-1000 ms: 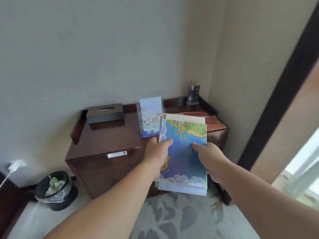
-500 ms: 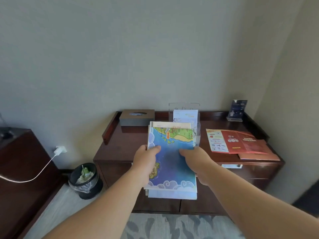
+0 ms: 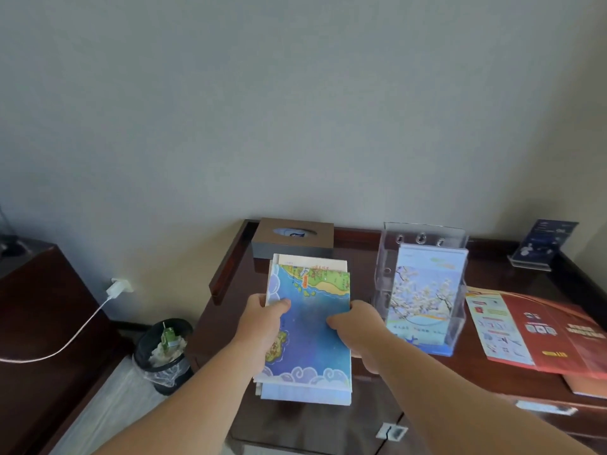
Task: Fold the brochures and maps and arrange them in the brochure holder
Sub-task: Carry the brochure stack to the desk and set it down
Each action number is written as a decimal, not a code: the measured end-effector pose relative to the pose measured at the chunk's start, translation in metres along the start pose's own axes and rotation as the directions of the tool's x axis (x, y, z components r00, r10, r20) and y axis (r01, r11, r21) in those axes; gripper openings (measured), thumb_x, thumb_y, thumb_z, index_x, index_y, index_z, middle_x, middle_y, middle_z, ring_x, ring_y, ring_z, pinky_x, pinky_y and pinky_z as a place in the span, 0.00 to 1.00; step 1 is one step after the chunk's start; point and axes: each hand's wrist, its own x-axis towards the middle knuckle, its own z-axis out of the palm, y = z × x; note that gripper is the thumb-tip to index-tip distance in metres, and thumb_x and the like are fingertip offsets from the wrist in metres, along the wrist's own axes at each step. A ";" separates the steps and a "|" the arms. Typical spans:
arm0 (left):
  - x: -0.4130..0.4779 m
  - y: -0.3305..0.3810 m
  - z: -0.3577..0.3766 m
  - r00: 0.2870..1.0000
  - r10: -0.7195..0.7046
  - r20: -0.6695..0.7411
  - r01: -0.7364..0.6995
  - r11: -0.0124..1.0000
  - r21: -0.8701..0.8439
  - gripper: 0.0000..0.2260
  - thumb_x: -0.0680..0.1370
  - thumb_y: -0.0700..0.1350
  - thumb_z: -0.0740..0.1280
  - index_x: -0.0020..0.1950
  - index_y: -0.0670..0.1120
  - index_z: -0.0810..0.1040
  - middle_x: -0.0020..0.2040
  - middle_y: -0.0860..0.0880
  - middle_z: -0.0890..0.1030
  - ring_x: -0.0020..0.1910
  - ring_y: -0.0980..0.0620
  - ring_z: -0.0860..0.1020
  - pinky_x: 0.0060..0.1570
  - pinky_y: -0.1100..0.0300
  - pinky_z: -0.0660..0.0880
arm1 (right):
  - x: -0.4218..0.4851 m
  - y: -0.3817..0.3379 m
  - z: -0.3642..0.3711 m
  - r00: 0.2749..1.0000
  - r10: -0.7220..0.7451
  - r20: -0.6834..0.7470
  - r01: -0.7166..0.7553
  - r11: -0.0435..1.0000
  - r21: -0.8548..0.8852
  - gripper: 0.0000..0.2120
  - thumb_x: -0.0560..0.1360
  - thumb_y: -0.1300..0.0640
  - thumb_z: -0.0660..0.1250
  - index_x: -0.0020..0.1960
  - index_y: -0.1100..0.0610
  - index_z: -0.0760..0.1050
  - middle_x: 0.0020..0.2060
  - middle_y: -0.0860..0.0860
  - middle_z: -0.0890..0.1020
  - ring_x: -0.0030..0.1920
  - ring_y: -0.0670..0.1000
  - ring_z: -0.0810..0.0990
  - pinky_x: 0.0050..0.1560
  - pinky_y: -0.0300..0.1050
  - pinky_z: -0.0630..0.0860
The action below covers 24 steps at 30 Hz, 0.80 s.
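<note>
Two hands hold one stack of maps between them above the near part of a dark wooden desk; the top map shows blue sea and a green coast, and the edges of at least two more sheets stick out beneath it, though the full count cannot be told. The left hand grips the stack's left edge, thumb laid on top and fingers tucked under; the right hand grips the right edge the same way, thumb on the blue face and fingers curled below. Both bare forearms reach forward from the bottom of the view, the stack lying nearly flat with its far end tipped slightly up. Just right of the right hand stands one clear brochure holder, upright, with one blossom-printed brochure in its front pocket. Farther right of that hand, past the holder, one red leaflet lies unfolded on the desk, with one booklet showing from under its near edge. Beyond both hands, past the stack's far end, sits one tissue box; far to the right at the back stands one small dark sign. Down and left of the left hand, on the floor, is one black waste bin; one white charger is plugged into the wall above it
</note>
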 end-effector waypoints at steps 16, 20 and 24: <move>0.164 -0.011 0.021 0.988 -0.150 0.039 0.136 0.960 0.244 0.11 0.76 0.47 0.67 0.56 0.47 0.71 0.47 0.47 0.78 0.40 0.50 0.77 0.33 0.58 0.70 | 0.144 -0.025 0.045 0.986 0.165 -0.012 -0.165 0.981 -0.106 0.12 0.74 0.62 0.66 0.56 0.65 0.77 0.55 0.63 0.81 0.44 0.54 0.78 0.39 0.46 0.78; 0.178 -0.022 0.029 0.988 -0.153 -0.005 0.140 0.891 0.431 0.15 0.76 0.50 0.66 0.60 0.45 0.72 0.53 0.45 0.78 0.47 0.46 0.79 0.39 0.57 0.71 | 0.160 -0.019 0.050 0.990 0.143 0.007 -0.138 0.966 -0.217 0.09 0.77 0.63 0.63 0.56 0.64 0.75 0.57 0.62 0.80 0.54 0.60 0.81 0.51 0.52 0.79; 0.187 -0.033 0.038 0.991 -0.118 -0.059 0.127 0.725 0.677 0.19 0.77 0.53 0.61 0.64 0.44 0.70 0.59 0.42 0.75 0.55 0.41 0.77 0.47 0.53 0.74 | 0.172 -0.014 0.053 0.988 0.153 -0.005 -0.149 0.952 -0.269 0.04 0.75 0.60 0.67 0.44 0.60 0.72 0.46 0.58 0.80 0.43 0.55 0.77 0.44 0.48 0.76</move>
